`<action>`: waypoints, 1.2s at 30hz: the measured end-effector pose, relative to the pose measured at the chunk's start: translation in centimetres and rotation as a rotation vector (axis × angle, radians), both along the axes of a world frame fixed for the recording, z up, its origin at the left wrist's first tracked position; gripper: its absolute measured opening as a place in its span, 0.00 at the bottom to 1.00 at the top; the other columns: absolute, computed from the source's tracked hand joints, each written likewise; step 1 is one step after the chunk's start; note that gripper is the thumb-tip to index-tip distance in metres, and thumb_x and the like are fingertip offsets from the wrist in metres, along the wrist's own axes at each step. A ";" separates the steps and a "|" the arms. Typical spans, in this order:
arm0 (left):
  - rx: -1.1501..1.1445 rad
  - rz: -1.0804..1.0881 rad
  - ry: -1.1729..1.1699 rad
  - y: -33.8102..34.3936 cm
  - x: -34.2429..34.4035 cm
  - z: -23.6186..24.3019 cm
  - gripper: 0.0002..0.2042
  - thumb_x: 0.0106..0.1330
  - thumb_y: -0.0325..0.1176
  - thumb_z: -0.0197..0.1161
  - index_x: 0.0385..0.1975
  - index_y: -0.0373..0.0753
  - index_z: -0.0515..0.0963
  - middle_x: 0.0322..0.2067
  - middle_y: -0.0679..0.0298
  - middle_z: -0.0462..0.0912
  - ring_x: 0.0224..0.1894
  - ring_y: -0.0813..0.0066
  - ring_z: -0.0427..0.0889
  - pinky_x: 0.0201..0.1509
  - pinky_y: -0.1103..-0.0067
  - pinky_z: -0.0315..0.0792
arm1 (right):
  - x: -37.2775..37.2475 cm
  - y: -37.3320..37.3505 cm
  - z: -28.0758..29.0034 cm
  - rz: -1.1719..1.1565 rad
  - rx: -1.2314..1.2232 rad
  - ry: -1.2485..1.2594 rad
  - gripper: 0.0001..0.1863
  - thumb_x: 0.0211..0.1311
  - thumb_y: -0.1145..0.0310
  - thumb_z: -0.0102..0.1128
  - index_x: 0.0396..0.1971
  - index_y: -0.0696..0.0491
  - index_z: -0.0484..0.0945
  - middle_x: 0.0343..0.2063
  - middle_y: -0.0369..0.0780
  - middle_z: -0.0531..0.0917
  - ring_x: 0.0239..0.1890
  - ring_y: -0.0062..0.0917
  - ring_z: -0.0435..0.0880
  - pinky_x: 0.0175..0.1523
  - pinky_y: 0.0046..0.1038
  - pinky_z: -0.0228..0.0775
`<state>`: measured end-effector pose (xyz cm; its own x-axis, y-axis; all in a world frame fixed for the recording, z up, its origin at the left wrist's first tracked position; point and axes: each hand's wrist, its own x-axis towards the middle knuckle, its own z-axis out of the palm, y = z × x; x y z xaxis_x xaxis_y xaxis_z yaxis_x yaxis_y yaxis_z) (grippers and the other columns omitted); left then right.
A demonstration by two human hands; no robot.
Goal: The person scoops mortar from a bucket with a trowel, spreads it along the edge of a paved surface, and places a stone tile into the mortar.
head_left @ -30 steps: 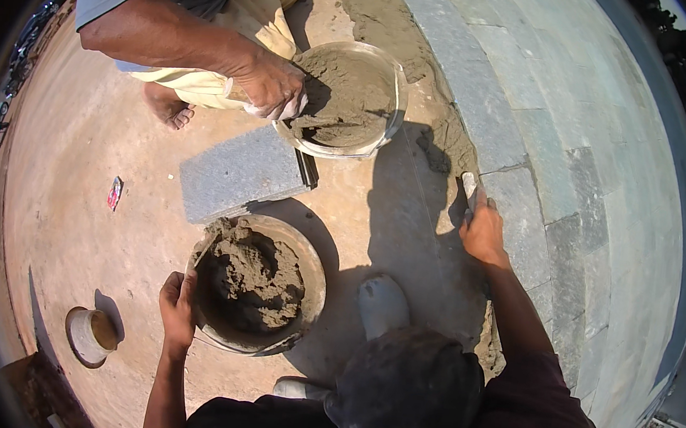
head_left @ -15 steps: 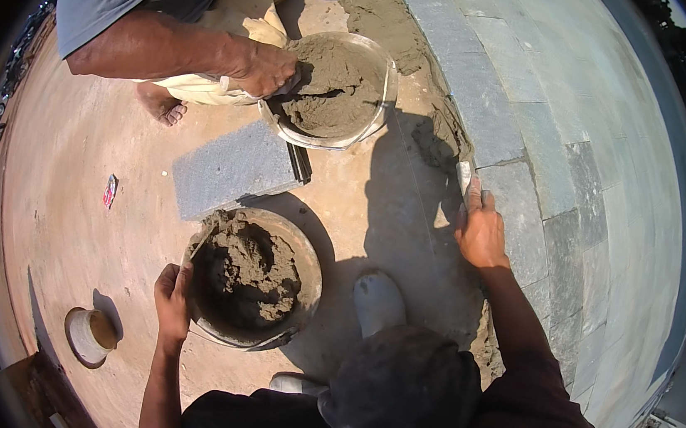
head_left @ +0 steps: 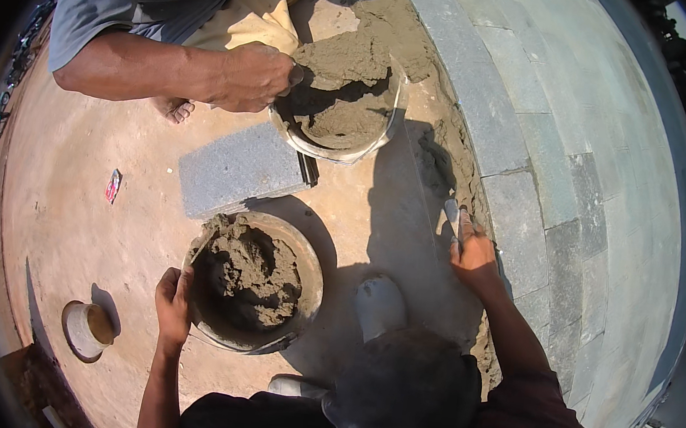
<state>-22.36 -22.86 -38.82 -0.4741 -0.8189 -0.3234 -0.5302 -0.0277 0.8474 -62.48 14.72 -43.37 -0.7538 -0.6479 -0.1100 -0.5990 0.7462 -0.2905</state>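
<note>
So the floor (head_left: 58, 217) is dusty tan. A mortar bucket (head_left: 314, 276) sits right at the left fingers (head_left: 167, 284), with a stack of grey tiles (head_left: 239, 171) just ahead of them and a second bucket (head_left: 394, 107) further on. Ahead-left there's a red-and-white wrapper (head_left: 113, 187); back-left, a small round tub (head_left: 82, 330). Mortar strip (head_left: 463, 168) runs ahead of the right fingers (head_left: 466, 222), laid slabs (head_left: 518, 220) to their right.

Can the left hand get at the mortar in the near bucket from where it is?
Probably yes: the left hand is at the bucket's rim, and the open top seems to leave the mortar within easy reach.
</note>
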 end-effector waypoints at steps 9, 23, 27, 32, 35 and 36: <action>0.001 0.000 -0.002 0.0 -1.0 0.6 0.18 0.78 0.39 0.59 0.25 0.40 0.65 0.24 0.75 0.65 0.28 0.87 0.59 0.30 0.83 0.58 | -3.7 -1.2 0.5 -0.408 -0.506 -0.549 0.14 0.73 0.68 0.51 0.49 0.62 0.77 0.24 0.46 0.82 0.26 0.36 0.84 0.33 0.36 0.75; 0.046 -0.005 0.033 0.8 -2.0 1.1 0.17 0.78 0.38 0.58 0.25 0.40 0.65 0.24 0.75 0.64 0.29 0.86 0.59 0.31 0.83 0.58 | -6.8 -0.9 2.9 -0.412 -0.351 -0.579 0.18 0.78 0.60 0.49 0.50 0.60 0.78 0.19 0.37 0.76 0.16 0.20 0.75 0.20 0.28 0.68; 0.077 0.007 0.049 1.1 -2.2 -0.1 0.18 0.78 0.37 0.59 0.25 0.40 0.64 0.24 0.75 0.63 0.29 0.86 0.58 0.31 0.83 0.57 | -9.5 -0.6 -3.4 -0.298 -0.286 -0.398 0.18 0.77 0.60 0.49 0.49 0.61 0.78 0.18 0.38 0.77 0.17 0.22 0.77 0.20 0.29 0.69; 0.011 0.018 0.044 0.9 -1.7 0.8 0.18 0.77 0.36 0.60 0.25 0.40 0.63 0.25 0.75 0.62 0.29 0.86 0.58 0.31 0.83 0.57 | -6.6 1.7 2.7 -0.345 -0.095 -0.690 0.17 0.78 0.60 0.49 0.47 0.60 0.77 0.17 0.37 0.77 0.14 0.22 0.76 0.19 0.30 0.68; 0.025 0.054 0.087 0.7 -0.6 0.1 0.17 0.77 0.38 0.60 0.26 0.36 0.67 0.26 0.73 0.67 0.30 0.84 0.61 0.33 0.81 0.61 | -4.5 3.3 5.8 -0.355 -0.139 -0.783 0.16 0.78 0.60 0.51 0.47 0.59 0.76 0.17 0.35 0.76 0.15 0.20 0.76 0.20 0.28 0.68; 0.019 0.072 0.117 1.0 -1.1 -0.2 0.17 0.77 0.38 0.60 0.27 0.36 0.68 0.26 0.72 0.68 0.30 0.83 0.62 0.33 0.81 0.62 | -4.0 4.6 6.1 -0.259 -0.203 -0.637 0.16 0.76 0.59 0.54 0.48 0.59 0.76 0.19 0.36 0.77 0.18 0.21 0.78 0.23 0.28 0.69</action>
